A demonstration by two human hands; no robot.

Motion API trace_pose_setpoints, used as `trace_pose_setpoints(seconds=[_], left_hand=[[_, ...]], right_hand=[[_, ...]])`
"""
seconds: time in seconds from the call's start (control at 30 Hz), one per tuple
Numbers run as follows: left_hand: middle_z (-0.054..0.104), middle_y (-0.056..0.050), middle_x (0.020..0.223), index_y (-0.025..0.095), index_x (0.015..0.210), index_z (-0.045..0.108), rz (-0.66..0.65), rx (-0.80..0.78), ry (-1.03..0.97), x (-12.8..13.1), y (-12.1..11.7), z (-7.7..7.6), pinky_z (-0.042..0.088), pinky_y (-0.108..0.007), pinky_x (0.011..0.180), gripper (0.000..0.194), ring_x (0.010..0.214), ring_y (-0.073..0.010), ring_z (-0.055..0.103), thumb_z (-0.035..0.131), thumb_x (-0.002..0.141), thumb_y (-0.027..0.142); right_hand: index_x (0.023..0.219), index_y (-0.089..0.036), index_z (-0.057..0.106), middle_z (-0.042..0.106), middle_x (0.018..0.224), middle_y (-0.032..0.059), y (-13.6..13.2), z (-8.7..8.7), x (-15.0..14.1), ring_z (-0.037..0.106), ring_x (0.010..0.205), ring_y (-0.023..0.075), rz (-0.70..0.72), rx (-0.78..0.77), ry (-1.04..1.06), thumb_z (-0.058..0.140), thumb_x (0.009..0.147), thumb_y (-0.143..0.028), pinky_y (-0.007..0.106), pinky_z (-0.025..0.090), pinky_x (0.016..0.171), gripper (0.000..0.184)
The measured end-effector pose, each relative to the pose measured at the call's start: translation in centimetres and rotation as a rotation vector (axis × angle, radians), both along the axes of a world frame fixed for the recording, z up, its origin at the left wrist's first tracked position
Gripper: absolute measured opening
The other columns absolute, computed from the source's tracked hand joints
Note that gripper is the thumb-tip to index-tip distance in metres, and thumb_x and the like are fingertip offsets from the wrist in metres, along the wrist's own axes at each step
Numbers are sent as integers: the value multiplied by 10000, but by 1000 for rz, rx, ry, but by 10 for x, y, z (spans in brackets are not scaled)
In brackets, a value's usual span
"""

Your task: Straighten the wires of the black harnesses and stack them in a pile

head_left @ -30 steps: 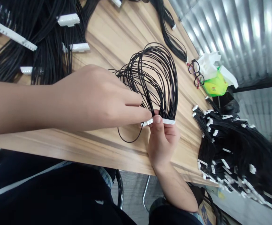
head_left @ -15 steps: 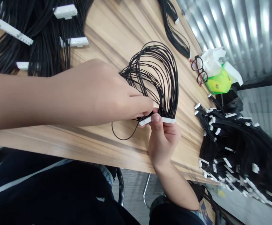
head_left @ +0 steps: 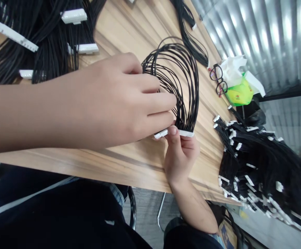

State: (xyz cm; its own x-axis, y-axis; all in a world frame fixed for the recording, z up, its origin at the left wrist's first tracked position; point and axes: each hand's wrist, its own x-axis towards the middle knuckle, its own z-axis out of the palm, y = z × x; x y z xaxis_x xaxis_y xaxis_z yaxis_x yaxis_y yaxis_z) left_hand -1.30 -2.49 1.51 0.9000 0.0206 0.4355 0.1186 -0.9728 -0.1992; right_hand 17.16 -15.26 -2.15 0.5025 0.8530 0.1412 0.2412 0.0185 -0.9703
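Note:
My left hand (head_left: 129,100) reaches in from the left, back upward, with its fingers bent over the black wires just above a white connector. Its thumb is out of sight, and the fingertips press in among the wires. My right hand (head_left: 180,159) comes up from below and pinches the white connector (head_left: 187,133) between thumb and fingers. From the connector, thin black wires (head_left: 195,79) rise in a wide loop and bend back toward the left, behind my left hand.
Black wire bundles with white connectors (head_left: 74,16) lie at upper left. A larger heap of wire harnesses (head_left: 264,155) covers the right end of the wooden table (head_left: 114,162). Glasses (head_left: 221,87), a green-yellow packet (head_left: 241,93) and another wire bundle (head_left: 189,38) lie along the far edge.
My left hand has turned and spread over the wires, its outer fingers less curled than before. The loose wire loop below it is now hidden. My right hand keeps its hold on the connector.

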Motion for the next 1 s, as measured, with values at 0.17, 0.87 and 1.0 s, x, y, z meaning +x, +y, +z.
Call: trace_pose_setpoints(seconds=[0.17,0.87,1.0], left_hand=[[612,8,950,211,1064,615,9,-173,141,-6,1,2,381,-369,795,515,864,-170,544,132,1034,34],[605,66,656,222,797,660,-258,-449,-51,0,-24,-17,323,-230,526,542,561,-78,499,274,1130,405],[561,80,646,181,911,702,157,-428,-98,2,-13,-13,382,-164,648,610,552,-12,444,183,1127,420]], right_hand=[[911,-240,806,798,701,-22,-1,-3,3,744,619,147,86,21,8,749,921,-374,281,645,594,146],[878,-252,776,663,621,-55,4,-4,6,604,545,103,22,-54,189,777,864,-438,240,554,557,186],[921,-259,771,716,665,-42,4,-7,6,665,575,123,50,-50,208,767,872,-444,273,598,592,192]])
